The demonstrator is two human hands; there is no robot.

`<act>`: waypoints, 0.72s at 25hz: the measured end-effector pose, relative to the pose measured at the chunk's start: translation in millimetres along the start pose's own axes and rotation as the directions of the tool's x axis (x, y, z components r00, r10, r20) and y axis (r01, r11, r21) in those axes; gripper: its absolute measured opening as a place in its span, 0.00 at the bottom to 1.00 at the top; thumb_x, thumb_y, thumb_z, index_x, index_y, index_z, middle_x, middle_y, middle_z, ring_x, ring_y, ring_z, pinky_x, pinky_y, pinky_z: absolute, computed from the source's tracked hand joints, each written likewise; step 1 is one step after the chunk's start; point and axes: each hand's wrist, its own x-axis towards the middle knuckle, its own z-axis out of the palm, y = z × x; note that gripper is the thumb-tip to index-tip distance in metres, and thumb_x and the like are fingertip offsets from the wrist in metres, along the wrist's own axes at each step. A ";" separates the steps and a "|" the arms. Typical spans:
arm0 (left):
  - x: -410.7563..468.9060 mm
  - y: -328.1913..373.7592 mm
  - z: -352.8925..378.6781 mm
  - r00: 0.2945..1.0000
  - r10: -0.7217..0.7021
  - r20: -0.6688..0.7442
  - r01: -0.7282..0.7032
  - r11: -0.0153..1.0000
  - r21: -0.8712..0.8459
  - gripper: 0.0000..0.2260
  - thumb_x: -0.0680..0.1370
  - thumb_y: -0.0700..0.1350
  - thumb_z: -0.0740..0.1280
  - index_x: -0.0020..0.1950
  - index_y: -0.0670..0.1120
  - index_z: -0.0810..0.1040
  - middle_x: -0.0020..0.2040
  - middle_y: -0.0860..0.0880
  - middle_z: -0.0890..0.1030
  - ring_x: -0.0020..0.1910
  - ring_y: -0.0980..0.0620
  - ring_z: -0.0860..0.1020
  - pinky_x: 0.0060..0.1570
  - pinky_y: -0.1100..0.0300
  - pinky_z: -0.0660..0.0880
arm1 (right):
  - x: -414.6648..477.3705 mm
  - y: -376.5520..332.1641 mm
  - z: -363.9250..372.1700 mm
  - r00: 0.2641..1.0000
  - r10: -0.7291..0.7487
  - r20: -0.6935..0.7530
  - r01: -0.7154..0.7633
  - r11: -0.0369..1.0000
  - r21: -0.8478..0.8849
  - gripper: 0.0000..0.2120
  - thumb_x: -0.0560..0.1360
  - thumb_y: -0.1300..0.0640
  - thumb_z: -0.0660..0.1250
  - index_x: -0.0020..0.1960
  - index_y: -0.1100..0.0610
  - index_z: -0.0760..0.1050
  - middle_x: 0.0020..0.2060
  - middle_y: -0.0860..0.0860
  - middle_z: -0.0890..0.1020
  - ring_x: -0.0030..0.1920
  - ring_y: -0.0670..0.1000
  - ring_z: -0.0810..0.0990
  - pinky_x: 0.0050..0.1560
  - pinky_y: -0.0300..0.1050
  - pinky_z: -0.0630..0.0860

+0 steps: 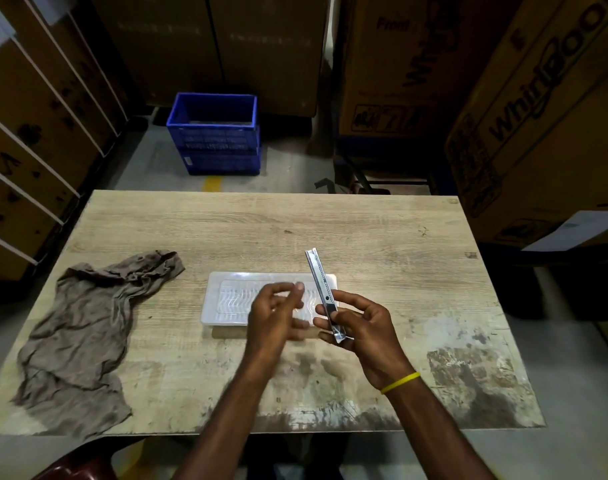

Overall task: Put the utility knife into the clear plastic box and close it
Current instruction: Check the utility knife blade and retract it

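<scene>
A silver utility knife (319,279) with a black slider points up and away, tilted slightly left. My right hand (361,327) grips its lower end above the table. The clear plastic box (226,299) lies flat on the wooden table (261,230) at the middle, partly behind both hands; whether its lid is up or down I cannot tell. My left hand (275,317) hovers over the box's right half, fingers loosely curled and apart, holding nothing.
A crumpled grey-brown cloth (88,327) lies on the table's left side. A blue plastic crate (214,133) stands on the floor beyond the far edge. Tall cardboard cartons (538,116) surround the table. A dark red chair edge (74,465) shows at the bottom left.
</scene>
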 end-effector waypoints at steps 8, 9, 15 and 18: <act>33.7 26.4 -22.3 0.980 0.151 0.131 -0.152 0.988 -0.008 0.08 0.78 0.36 0.71 0.56 0.40 0.84 0.45 0.40 0.85 0.38 0.46 0.84 0.46 0.53 0.84 | 3.4 -22.2 -32.1 0.978 0.084 0.189 -0.023 0.954 -0.300 0.18 0.76 0.73 0.59 0.60 0.63 0.80 0.49 0.62 0.86 0.41 0.58 0.84 0.39 0.48 0.80; 33.3 23.8 -20.8 0.978 0.149 0.146 -0.152 0.988 0.010 0.07 0.78 0.35 0.71 0.54 0.39 0.85 0.44 0.39 0.84 0.37 0.47 0.84 0.45 0.53 0.84 | 4.2 -24.0 -37.3 0.975 0.086 0.203 -0.015 0.944 -0.329 0.17 0.76 0.73 0.58 0.59 0.63 0.80 0.49 0.63 0.86 0.40 0.58 0.84 0.38 0.47 0.80; 31.3 -0.7 1.3 0.987 0.105 0.123 -0.103 0.994 -0.021 0.04 0.76 0.30 0.71 0.50 0.33 0.83 0.42 0.37 0.83 0.35 0.44 0.85 0.42 0.59 0.85 | 9.6 -33.0 -82.1 0.999 -0.004 -0.038 -0.003 0.984 -0.179 0.08 0.73 0.74 0.68 0.51 0.71 0.78 0.38 0.64 0.84 0.35 0.57 0.86 0.40 0.46 0.85; 26.0 -23.4 35.2 0.992 0.067 0.109 -0.068 0.998 0.000 0.04 0.76 0.31 0.71 0.50 0.32 0.83 0.40 0.39 0.82 0.35 0.44 0.84 0.40 0.59 0.85 | 16.3 -28.4 -119.5 0.953 -0.077 -0.294 0.058 0.996 -0.074 0.08 0.70 0.76 0.70 0.47 0.68 0.78 0.35 0.63 0.83 0.34 0.58 0.85 0.43 0.47 0.85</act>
